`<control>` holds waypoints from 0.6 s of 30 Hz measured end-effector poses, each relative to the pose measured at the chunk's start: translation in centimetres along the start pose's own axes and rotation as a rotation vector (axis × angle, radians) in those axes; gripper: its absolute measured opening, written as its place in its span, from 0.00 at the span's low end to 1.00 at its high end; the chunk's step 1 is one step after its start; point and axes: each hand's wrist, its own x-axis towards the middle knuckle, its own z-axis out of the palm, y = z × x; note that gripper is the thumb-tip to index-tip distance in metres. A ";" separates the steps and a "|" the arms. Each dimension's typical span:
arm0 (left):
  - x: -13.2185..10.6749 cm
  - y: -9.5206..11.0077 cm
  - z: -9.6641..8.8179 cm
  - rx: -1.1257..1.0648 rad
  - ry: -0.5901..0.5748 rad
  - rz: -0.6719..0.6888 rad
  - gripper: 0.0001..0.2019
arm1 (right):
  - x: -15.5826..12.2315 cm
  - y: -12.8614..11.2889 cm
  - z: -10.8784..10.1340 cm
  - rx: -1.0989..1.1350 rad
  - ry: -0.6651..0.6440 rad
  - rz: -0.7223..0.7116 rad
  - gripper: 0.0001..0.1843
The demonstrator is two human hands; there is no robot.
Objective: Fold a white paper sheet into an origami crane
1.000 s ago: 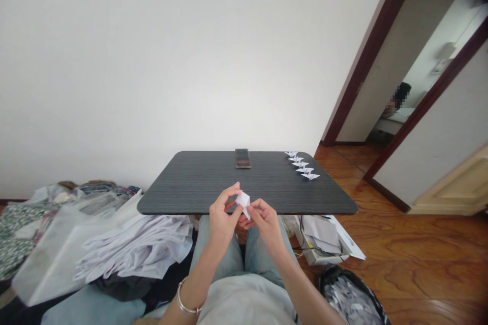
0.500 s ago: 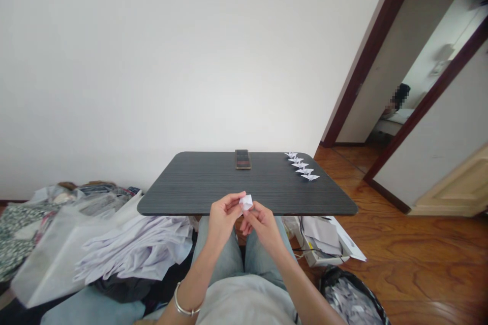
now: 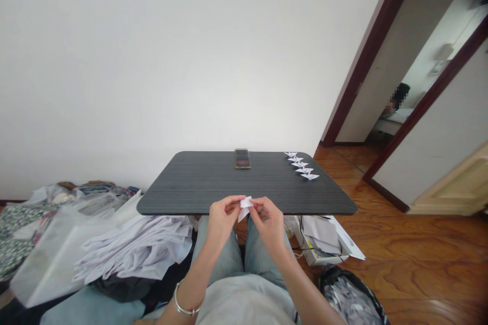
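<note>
Seated, knees just below the near edge of the table. Left hand closed in a pinch on the folded paper, thumb and fingertips on its left side. Right hand also closed in a pinch, on the paper's right side. Hands almost touching, paper gripped between them. Paper is white, with a pointed flap angled down and to the left. It is held in the air just over the table's near edge, not resting on it. Bracelet on left wrist.

Table top is dark grey. Phone lies flat at the far edge, near the middle. Toward the far right corner, five paper cranes stand in a slanting row, each just beside the next.

Left of my knees: a heap of white sheets beside a translucent bag. Right of my knees, on the wood floor: loose papers, and nearer me a black bin of paper scraps. Through the doorway, a person is visible, well apart.
</note>
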 end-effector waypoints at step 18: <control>0.1 -0.4 -0.5 -0.068 -0.045 0.023 0.10 | 0.2 0.3 -0.7 0.018 -0.005 -0.153 0.06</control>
